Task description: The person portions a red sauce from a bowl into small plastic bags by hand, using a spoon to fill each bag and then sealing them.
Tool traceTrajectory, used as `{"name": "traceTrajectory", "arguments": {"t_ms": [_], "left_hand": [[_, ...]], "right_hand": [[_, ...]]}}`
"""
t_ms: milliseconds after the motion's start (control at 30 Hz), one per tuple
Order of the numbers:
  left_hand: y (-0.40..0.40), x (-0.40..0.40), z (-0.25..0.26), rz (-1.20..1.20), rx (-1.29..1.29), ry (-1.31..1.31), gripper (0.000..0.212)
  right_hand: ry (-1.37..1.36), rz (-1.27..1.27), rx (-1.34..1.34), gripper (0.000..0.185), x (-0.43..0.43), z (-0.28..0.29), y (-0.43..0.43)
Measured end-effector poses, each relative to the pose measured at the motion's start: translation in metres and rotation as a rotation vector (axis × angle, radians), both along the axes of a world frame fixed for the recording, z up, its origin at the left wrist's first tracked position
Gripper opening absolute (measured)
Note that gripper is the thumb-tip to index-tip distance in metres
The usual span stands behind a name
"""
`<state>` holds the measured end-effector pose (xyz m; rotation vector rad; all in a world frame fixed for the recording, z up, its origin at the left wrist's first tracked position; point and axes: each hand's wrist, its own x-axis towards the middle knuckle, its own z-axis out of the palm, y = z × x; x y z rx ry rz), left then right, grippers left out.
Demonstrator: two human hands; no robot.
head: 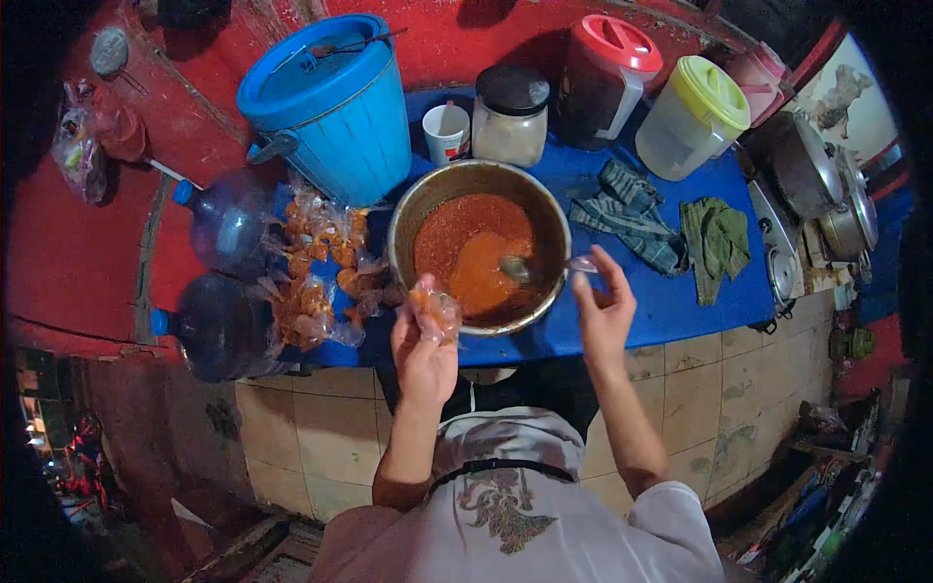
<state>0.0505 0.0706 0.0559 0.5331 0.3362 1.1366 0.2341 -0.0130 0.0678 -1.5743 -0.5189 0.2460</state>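
Note:
My left hand (423, 357) holds a small clear plastic bag of orange-red sauce (437, 313) at the near left rim of a metal pot (399, 240). Inside the pot is thick red-orange sauce (474, 218), smoother and brighter in its near half. A metal spoon (515, 268) rests with its bowl in that sauce. Beyond the right rim is my right hand (606, 306), thumb and index finger around a shiny, pale spoon handle or piece of plastic (583, 264); I cannot tell which, or whether they grip it.
Left of the pot lie several filled plastic bags (313, 313), beside two large water bottles (219, 321). Behind stand a blue lidded bucket (350, 124), a paper cup (446, 131), a black-lidded jar (510, 131) and pitchers (685, 124). Cloths (718, 244) lie right, near a stove (781, 270).

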Motion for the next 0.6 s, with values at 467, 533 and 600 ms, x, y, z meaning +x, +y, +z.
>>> {"name": "traceTrajectory", "arguments": {"t_ms": [467, 533, 600], "left_hand": [[-0.045, -0.023, -0.004, 0.038, 0.502, 0.897, 0.011], [-0.053, -0.021, 0.002, 0.045, 0.563, 0.922, 0.013], [-0.059, -0.027, 0.002, 0.015, 0.587, 1.011, 0.018]], "right_hand": [[-0.519, 0.601, -0.015, 0.007, -0.053, 0.049, -0.009], [-0.677, 0.884, -0.062, 0.016, -0.05, 0.05, -0.009], [-0.503, 0.684, -0.041, 0.021, -0.041, 0.033, -0.01]]}}
